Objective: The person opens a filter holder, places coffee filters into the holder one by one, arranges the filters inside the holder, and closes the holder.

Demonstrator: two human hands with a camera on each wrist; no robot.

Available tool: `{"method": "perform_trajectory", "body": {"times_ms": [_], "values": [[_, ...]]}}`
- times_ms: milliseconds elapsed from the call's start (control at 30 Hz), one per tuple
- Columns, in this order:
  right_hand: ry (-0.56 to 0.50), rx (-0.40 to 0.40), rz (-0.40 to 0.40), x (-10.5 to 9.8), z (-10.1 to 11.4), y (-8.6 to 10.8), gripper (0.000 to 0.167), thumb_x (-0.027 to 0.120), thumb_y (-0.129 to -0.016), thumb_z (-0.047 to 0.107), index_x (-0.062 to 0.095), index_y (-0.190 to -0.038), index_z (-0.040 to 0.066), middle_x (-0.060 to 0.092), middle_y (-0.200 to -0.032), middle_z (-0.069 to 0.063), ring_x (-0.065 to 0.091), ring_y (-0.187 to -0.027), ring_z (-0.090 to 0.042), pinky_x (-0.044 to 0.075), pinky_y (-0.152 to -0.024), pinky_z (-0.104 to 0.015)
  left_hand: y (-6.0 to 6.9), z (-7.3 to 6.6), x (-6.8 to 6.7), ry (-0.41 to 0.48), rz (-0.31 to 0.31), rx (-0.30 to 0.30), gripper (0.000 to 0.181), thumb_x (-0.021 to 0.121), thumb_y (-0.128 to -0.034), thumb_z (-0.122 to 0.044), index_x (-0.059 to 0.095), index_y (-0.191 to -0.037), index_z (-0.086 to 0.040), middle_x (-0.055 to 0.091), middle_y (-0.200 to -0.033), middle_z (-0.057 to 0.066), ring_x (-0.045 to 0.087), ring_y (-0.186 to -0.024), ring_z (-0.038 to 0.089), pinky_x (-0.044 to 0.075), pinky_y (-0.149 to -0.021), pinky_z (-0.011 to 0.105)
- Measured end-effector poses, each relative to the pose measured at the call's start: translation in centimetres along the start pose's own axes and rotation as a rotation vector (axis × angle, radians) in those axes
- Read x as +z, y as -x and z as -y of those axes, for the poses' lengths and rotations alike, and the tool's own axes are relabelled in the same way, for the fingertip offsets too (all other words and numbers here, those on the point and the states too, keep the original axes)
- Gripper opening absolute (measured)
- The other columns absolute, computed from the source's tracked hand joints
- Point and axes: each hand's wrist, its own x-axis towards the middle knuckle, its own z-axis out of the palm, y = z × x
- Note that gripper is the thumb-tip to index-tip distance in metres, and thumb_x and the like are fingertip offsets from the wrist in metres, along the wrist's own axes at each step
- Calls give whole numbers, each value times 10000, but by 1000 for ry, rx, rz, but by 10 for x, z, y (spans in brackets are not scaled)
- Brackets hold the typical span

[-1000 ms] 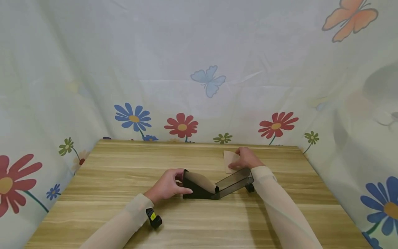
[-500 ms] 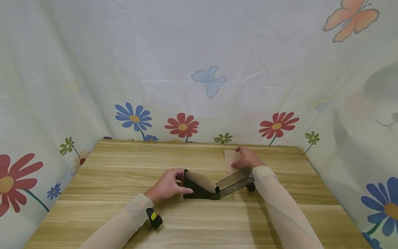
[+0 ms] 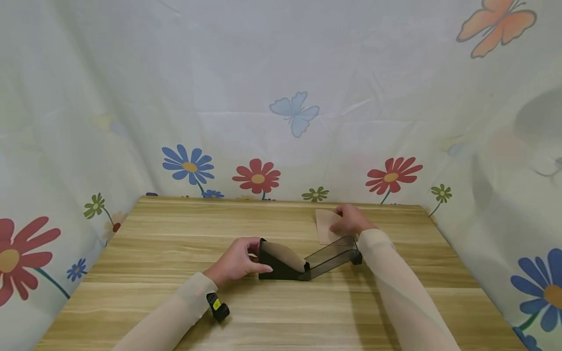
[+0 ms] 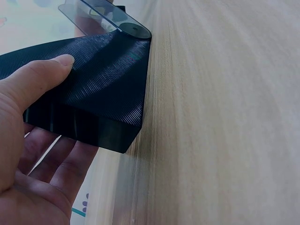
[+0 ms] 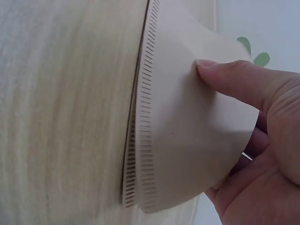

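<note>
Tan, crimp-edged paper filters (image 5: 178, 140) (slightly parted)

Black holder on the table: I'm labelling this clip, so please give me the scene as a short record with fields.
Left hand: grips the black holder
Right hand: pinches tan paper with a crimped edge
Holder lid: see-through, swung open
Inside the holder: similar tan paper
Surface: wood-grain table
Backdrop: white cloth printed with flowers and butterflies

The left hand (image 3: 237, 258) grips a black box (image 3: 277, 271), its see-through lid (image 3: 330, 253) open, while the right hand (image 3: 352, 220) holds tan paper (image 3: 324, 228)
</note>
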Motion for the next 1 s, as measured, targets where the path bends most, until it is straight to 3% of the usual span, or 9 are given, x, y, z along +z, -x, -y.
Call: {"method": "perform_trajectory", "body": {"times_ms": [200,433,633,767,867,1000], "values": [[-69,7,57,-5,-5,-2,187,830,-854,184,680,-806,83,590,-745,-23,499,-665,-184,414,-578,-321,0,-1,0,5,2,-4,304,908,-785,-279,690,-989,-218,691,-958,-4,655,-883,189,535,-678,301],[-151,21,115,-12,-8,-1,423,826,-864,181,473,-639,118,370,-576,34,343,-527,-145,338,-488,-305,0,-1,0,7,5,-8,308,910,-782,-285,693,-989,-216,697,-966,-3,665,-898,181,543,-701,302],[-133,-39,78,-20,-6,2,255,835,-860,218,688,-728,56,545,-640,28,407,-615,-155,349,-564,-298,0,-1,1,20,2,-8,308,907,-787,-262,692,-992,-177,690,-957,19,661,-881,185,533,-683,299],[-186,-33,75,-25,-4,5,171,845,-851,229,794,-865,66,696,-791,6,474,-712,-168,399,-630,-306,-1,0,1,26,2,-7,315,909,-785,-271,694,-994,-173,690,-956,25,662,-877,188,538,-684,297],[-199,-28,76,-30,-1,7,186,855,-844,246,814,-921,81,729,-880,-5,496,-775,-175,416,-672,-311,0,0,0,27,5,-6,327,913,-776,-299,695,-993,-187,693,-959,16,667,-883,188,541,-687,299],[-208,-22,92,-37,3,10,205,863,-836,255,805,-898,69,687,-827,-1,479,-759,-181,404,-663,-310,0,-1,0,23,5,-7,322,914,-775,-303,694,-986,-200,691,-956,8,663,-879,186,536,-675,300]]}}
